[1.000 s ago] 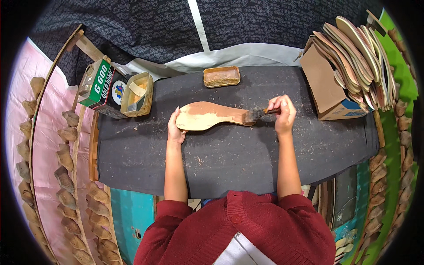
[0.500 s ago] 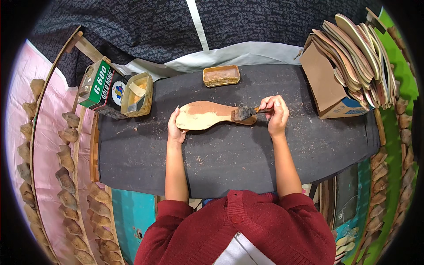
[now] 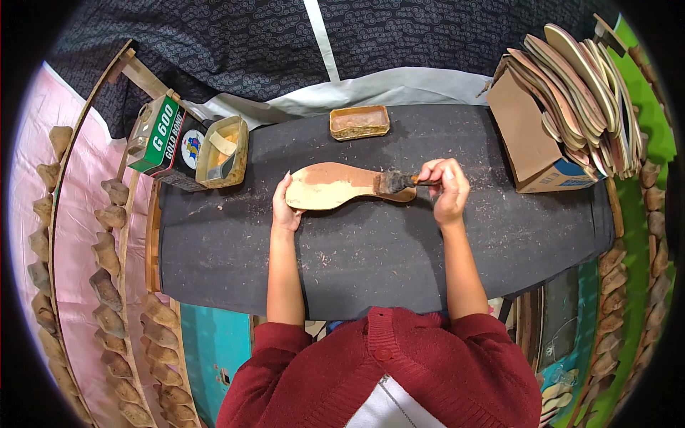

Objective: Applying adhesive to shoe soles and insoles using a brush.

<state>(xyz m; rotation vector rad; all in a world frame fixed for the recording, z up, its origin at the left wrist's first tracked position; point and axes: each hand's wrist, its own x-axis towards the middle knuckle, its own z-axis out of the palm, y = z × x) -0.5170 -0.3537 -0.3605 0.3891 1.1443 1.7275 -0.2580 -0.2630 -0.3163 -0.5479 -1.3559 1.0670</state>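
A tan shoe sole [image 3: 330, 191] is held above the dark table, its wide end to the left and its narrow end to the right. My left hand [image 3: 285, 207] grips the wide end, thumb along its upper edge. In my right hand [image 3: 450, 190] is a dark-handled brush [image 3: 397, 183], fingers closed round the handle. Its dark bristles lie on the sole's narrow part, hiding some of it. The sole's upper side looks darker brown along the far edge and paler along the near edge.
A shallow amber tray [image 3: 359, 133] stands beyond the sole. At the left are a green and black can [image 3: 158, 143] and an open tub [image 3: 239, 167] holding yellowish stuff and a scraper-like piece. A cardboard box [image 3: 524, 132] full of soles [image 3: 571, 85] stands right. Shavings speckle the tabletop [image 3: 357, 278].
The fingers of my right hand have shifted slightly on the brush handle, and the bristles stay on the narrow part. My left hand keeps its hold on the sole.
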